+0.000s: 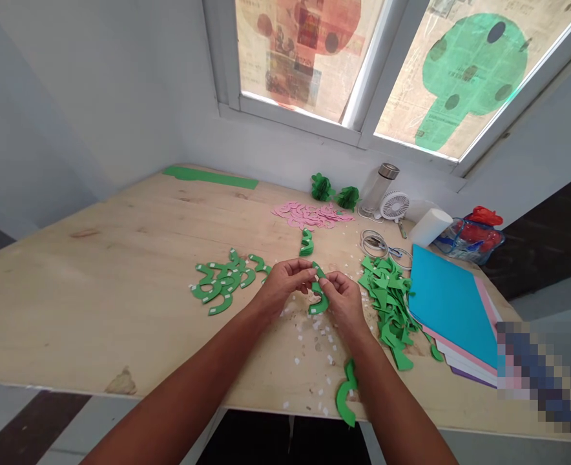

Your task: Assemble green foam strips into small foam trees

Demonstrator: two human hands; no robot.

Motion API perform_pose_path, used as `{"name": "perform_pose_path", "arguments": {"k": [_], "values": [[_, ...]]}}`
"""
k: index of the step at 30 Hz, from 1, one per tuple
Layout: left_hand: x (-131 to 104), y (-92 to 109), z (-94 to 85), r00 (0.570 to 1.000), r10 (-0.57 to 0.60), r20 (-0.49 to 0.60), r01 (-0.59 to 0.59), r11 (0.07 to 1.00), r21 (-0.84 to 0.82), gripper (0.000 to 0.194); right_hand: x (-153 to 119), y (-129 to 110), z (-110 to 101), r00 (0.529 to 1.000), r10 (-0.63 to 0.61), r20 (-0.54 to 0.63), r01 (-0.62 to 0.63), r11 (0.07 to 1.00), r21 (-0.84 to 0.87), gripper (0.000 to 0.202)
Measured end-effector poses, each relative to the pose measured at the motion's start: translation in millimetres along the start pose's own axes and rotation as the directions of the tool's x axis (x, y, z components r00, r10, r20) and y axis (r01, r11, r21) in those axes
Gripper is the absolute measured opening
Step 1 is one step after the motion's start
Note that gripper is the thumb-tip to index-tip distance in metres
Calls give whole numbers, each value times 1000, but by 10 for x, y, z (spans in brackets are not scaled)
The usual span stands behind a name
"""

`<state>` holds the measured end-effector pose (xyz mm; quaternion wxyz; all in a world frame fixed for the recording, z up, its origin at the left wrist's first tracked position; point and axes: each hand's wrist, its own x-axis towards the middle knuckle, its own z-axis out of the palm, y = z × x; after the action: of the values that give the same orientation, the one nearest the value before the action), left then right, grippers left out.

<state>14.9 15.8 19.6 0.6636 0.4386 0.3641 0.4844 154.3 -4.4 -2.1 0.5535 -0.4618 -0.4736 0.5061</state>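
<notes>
Both of my hands meet over the middle of the table, fingers pinched on one curved green foam piece (319,305). My left hand (292,282) grips its upper end from the left, and my right hand (340,294) holds its right side. Just beyond them lies a small stack of green curved pieces (307,243). Left of my left hand is a spread pile of green curved pieces (222,282) with small white squares on them. Another green curved piece (346,395) rests by my right forearm. Small white paper bits (317,336) are scattered below my hands.
Green scraps (391,303) are heaped on the right beside blue sheets (450,303). Pink cutouts (309,214), tape rolls (374,244), a bottle (380,187), a small fan (394,205), a white roll (431,226) and a clear bag (472,240) stand or lie farther back.
</notes>
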Motion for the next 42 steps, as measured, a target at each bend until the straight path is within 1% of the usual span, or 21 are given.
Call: {"name": "perform_pose_path", "arguments": {"k": [3, 7, 11, 15, 18, 20, 21, 22, 23, 24, 25, 27, 29, 32, 35, 37, 39, 42], "values": [[0, 11, -1, 999, -11, -36, 10, 1000, -9, 25, 19, 42, -24, 999, -33, -23, 31, 998, -61, 23], [5, 3, -21, 998, -17, -54, 16, 1000, -18, 25, 16, 42, -18, 999, -33, -5, 32, 993, -110, 23], [1, 4, -37, 1000, -9, 2, 10, 1000, -19, 22, -23, -47, 23, 997, -53, 48, 60, 987, -146, 21], [-24, 22, -8, 998, 2, 56, -6, 998, 62, 20, -45, -104, 33, 998, -65, 25, 69, 977, -202, 21], [-42, 23, 29, 998, 47, 35, -51, 991, 122, 19, -37, -75, 15, 998, -57, -1, 56, 976, -213, 21], [-52, 17, 50, 992, 126, -27, -119, 977, 176, 17, -27, -47, 3, 998, -60, -29, 52, 976, -213, 21], [-58, 13, 59, 979, 192, -71, -171, 958, 228, 17, -23, -37, -1, 997, -63, -47, 52, 976, -213, 22], [-66, 10, 66, 955, 275, -108, -232, 924, 304, 15, -21, -32, -3, 995, -66, -68, 50, 976, -213, 22], [-74, 6, 71, 923, 365, -121, -293, 871, 395, 13, -18, -33, -3, 994, -68, -89, 48, 976, -212, 22], [-83, 2, 76, 887, 450, -105, -349, 802, 485, 10, -17, -39, -2, 992, -70, -109, 46, 976, -211, 22], [-92, -4, 81, 853, 517, -64, -398, 726, 561, 9, -17, -48, 1, 990, -75, -123, 47, 976, -213, 23], [-107, -21, 90, 808, 588, 40, -462, 591, 661, 9, -18, -68, 7, 985, -102, -140, 66, 968, -241, 23], [-114, -46, 97, 786, 609, 101, -484, 507, 713, 11, -22, -81, 12, 977, -154, -145, 104, 947, -305, 23], [-111, -82, 94, 773, 620, 131, -477, 433, 765, 14, -35, -78, 10, 967, -224, -124, 156, 900, -408, 21], [-101, -103, 81, 764, 627, 155, -471, 377, 797, 15, -54, -65, 2, 958, -274, -83, 201, 851, -486, 20], [-97, -110, 73, 752, 634, 178, -479, 342, 808, 17, -68, -63, -5, 946, -318, -54, 238, 802, -547, 19], [-94, -113, 67, 743, 640, 196, -490, 320, 811, 18, -78, -62, -12, 933, -358, -24, 272, 748, -606, 19], [-87, -110, 56, 743, 634, 214, -494, 304, 815, 21, -86, -59, -23, 919, -394, 10, 302, 689, -658, 18]]}}
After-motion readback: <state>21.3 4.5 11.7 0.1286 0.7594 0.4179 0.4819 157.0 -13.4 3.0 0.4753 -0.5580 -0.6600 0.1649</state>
